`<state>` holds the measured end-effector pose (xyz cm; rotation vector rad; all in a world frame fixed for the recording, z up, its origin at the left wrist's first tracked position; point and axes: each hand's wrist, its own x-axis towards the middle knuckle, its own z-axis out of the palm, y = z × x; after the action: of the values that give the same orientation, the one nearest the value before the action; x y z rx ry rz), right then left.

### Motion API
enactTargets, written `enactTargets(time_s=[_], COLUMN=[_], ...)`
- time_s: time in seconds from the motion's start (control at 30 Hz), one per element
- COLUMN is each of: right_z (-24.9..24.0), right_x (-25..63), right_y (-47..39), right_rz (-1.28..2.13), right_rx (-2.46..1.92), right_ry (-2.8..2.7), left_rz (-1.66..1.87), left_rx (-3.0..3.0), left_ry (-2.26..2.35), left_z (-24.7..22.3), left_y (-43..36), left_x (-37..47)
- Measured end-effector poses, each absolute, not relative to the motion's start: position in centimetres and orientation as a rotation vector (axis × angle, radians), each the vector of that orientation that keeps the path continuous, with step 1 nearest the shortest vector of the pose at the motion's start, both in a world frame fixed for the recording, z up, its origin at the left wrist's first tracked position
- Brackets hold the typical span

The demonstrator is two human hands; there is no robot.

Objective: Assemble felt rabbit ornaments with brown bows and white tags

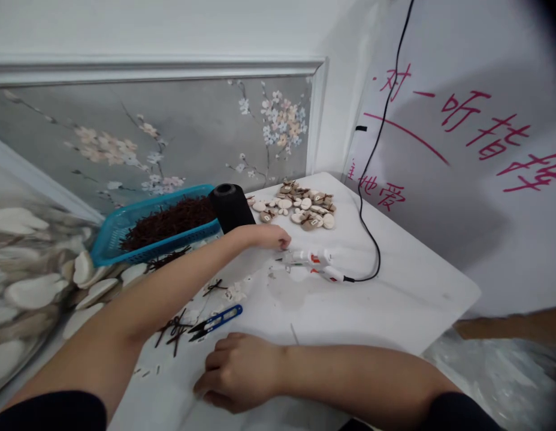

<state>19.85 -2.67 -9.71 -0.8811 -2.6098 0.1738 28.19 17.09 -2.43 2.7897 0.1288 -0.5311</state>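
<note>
My left hand [274,237] reaches across the white table, just behind the nozzle of a glue gun [309,258]. Its fingers are closed; whatever they hold, if anything, is hidden. Nearer to me, my right hand [239,372] rests low over the table with curled fingers, their tips out of sight. Blue-handled thread snips [217,322] lie beyond it. Dark brown bows [175,328] and small pale tags [235,291] are scattered to the left. Behind my left hand sits a pile of beige padded pieces [307,203], some bearing brown bows and tags.
A blue basket [106,239] of brown ribbon pieces stands at the back left, beside a black cylinder [230,206]. A clear bag [26,287] of padded pieces bulges at the left. The glue gun's black cord [370,233] runs up past the marked white board [476,227].
</note>
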Motion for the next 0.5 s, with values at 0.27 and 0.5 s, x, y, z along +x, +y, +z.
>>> enactTargets(time_s=[0.27, 0.5], right_z=[-9.0, -8.3], right_x=[19.9, 21.0], right_y=[-3.7, -4.2], right_rz=[0.283, 0.348], right_rx=[-0.963, -0.926], right_ry=[-2.529, -2.552], left_rz=[-0.408, -0.332], left_rx=[2.855, 2.739], left_ry=[0.425, 0.515], left_z=[-0.6, -2.0], left_y=[16.2, 15.9], left_x=[26.3, 25.4])
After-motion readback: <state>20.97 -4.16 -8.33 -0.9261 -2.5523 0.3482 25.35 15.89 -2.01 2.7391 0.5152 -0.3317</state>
